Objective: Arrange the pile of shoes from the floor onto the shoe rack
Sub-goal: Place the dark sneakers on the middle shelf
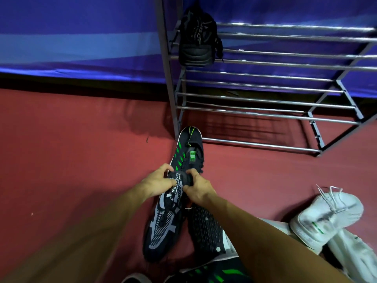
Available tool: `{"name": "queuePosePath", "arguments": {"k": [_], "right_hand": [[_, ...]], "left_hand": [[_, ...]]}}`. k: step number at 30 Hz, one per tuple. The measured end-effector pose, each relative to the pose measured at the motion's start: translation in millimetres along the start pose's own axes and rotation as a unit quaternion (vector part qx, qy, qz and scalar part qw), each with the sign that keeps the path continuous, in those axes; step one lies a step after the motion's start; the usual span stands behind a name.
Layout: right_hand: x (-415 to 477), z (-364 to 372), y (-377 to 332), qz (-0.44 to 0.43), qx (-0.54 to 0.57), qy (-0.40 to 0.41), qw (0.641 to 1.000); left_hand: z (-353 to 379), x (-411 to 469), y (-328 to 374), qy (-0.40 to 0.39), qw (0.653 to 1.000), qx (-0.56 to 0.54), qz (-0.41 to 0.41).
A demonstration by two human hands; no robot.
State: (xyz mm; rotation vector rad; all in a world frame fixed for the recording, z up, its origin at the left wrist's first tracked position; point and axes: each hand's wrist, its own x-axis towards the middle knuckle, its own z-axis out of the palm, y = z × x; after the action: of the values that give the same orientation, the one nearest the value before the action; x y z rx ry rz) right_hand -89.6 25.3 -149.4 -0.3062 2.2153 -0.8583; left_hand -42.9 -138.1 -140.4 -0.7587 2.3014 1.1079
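A black and grey knit shoe [163,223] lies on the red floor in front of me. My left hand [157,183] and my right hand [196,187] both pinch its tongue and collar at the heel end. Just beyond it lies a black shoe with green stripes [188,152], its toe against the foot of the metal shoe rack [265,78]. One black shoe [196,37] stands heel-out on an upper bar shelf at the rack's left end.
More shoes lie near me: a black perforated shoe [206,229] under my right forearm, two white sneakers [326,215] at the right, and a black and green shoe [216,274] at the bottom edge. A blue wall [81,37] runs behind the rack.
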Motion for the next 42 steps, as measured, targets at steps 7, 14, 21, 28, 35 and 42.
{"name": "queuePosePath", "arguments": {"k": [7,14,21,28,35,42], "right_hand": [[-17.2,-34.3,4.1,-0.028,0.058,0.059,0.996],[-68.3,-126.7,-25.5,-0.079,0.045,0.149,0.985],[-115.4,-224.1,-61.7,-0.116,0.021,0.244,0.963],[-128.0,-271.9,-81.1,-0.137,0.062,0.306,0.94],[-106.5,-283.0,-83.8,-0.15,0.153,0.297,0.931],[-113.5,-284.7,-81.8,-0.189,0.173,0.223,0.941]], "left_hand": [[-1.3,-15.4,31.3,0.049,0.995,-0.03,0.076],[-25.4,-58.3,125.5,0.082,0.981,-0.054,0.166],[-54.2,-114.4,228.9,0.095,0.958,-0.084,0.257],[-59.0,-129.3,244.8,0.113,0.96,-0.135,0.218],[-66.8,-114.5,242.1,0.088,0.961,-0.12,0.235],[-75.2,-109.5,263.2,0.148,0.936,-0.234,0.217]]}}
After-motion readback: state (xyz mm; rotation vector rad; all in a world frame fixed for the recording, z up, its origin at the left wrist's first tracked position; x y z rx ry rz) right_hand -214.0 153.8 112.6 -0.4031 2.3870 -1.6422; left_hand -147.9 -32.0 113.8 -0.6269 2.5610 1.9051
